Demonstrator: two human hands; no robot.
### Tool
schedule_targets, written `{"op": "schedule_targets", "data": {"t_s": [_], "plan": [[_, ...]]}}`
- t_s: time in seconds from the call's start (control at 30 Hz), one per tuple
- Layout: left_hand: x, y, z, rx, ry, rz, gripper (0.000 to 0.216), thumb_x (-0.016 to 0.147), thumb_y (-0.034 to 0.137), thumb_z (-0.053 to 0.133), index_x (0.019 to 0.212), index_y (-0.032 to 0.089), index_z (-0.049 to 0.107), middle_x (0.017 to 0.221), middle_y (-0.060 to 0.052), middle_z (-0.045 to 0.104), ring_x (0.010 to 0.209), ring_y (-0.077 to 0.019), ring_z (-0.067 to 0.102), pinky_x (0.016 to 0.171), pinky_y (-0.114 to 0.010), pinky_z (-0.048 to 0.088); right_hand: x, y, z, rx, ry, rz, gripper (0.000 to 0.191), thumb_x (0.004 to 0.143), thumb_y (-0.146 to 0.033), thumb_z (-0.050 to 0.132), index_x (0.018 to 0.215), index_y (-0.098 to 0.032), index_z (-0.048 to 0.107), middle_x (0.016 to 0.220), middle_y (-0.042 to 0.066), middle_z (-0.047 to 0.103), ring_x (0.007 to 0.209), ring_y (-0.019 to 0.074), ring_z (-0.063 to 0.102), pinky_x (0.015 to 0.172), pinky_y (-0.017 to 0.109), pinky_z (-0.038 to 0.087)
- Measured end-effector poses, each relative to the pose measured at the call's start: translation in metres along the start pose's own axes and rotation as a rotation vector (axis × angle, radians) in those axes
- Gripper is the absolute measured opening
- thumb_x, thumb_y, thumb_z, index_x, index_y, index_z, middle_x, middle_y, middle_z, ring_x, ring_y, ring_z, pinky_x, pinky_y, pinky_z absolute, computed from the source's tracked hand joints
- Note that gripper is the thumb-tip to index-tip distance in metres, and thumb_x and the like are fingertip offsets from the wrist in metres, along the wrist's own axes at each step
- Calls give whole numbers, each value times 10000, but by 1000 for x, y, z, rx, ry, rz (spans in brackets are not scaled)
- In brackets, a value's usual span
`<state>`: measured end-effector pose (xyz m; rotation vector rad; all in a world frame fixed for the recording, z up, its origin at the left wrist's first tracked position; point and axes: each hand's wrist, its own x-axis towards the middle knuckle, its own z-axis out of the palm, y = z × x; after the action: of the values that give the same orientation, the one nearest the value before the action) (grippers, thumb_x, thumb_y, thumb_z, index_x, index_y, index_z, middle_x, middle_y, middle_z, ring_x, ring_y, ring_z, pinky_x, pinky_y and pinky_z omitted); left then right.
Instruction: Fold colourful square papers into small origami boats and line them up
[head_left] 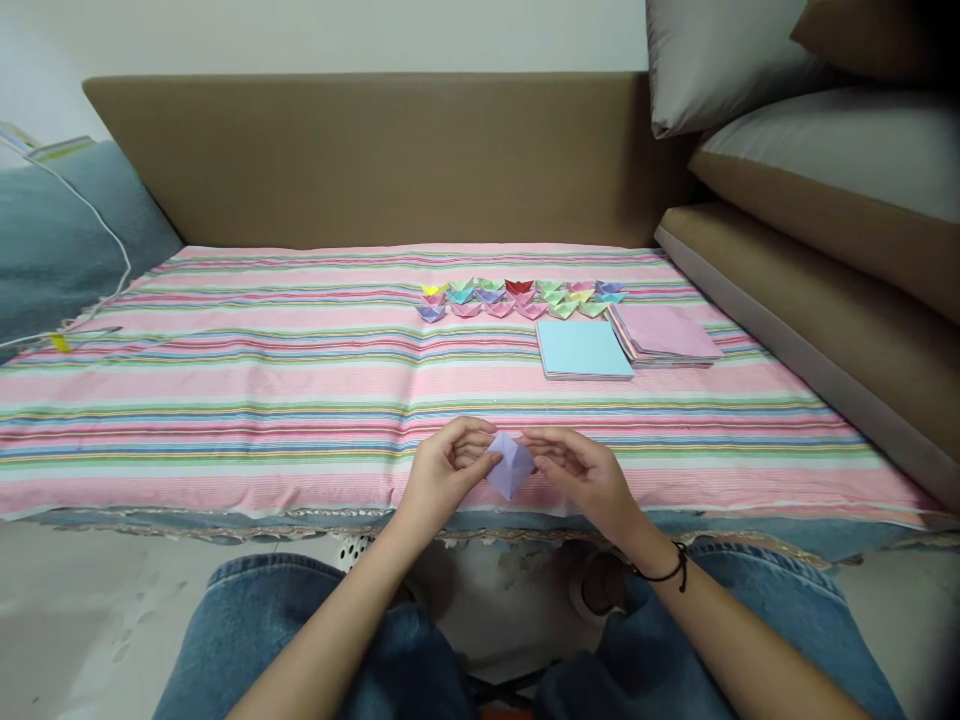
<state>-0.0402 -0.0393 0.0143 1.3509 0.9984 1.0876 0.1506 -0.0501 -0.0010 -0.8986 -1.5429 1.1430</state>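
Between my two hands is a small piece of folded lavender paper [509, 468], diamond-shaped with a crease down its middle. My left hand [457, 460] pinches its left corner between thumb and fingers. On the opposite side, my right hand [581, 470] grips the right corner, thumb in front and fingers behind. Farther back on the cloth sit rows of folded paper boats [519, 298] in several colours. Nearer to me lie a stack of light blue square paper [585, 349] and, to its right, a stack of paper with a pink sheet on top [664, 332].
A striped pink cloth [225, 390] covers the seat, backed by a brown panel [375, 160]. Brown and grey cushions [825, 260] are piled along the right. At the left, a white cable [112, 235] runs over a blue-grey cushion [67, 210]. My knees are below the front edge.
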Motion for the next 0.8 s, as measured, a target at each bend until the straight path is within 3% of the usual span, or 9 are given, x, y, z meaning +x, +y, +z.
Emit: {"op": "schedule_targets", "data": {"t_s": [0.1,0.2,0.43,0.8], "plan": [[-1,0,3,28,-11,-3,248,711,240,695,921,154,594,828,-64,675,789,-170,645,667,-259,526,1,4,3,11,134,24,102,736,-286,688,805,-213,707,824,52,718,771,198,675,685,312,575],[-1,-2,6,40,-22,-13,250,712,249,691,923,157,592,840,-68,677,795,-174,646,659,-256,523,2,6,6,17,185,42,77,692,-284,724,708,-211,708,741,45,717,698,198,668,628,310,568],[-1,-6,10,45,-50,-20,263,709,257,690,937,168,594,851,-68,683,807,-191,654,631,-252,518,1,9,7,42,262,138,106,621,-279,766,651,-198,706,660,36,713,608,184,659,572,299,560],[-1,-13,12,75,-37,11,262,705,258,696,953,181,662,864,-61,701,821,-200,658,689,-286,534,3,9,5,50,253,169,203,577,-292,795,699,-176,682,655,38,696,623,182,664,581,288,560]]}}
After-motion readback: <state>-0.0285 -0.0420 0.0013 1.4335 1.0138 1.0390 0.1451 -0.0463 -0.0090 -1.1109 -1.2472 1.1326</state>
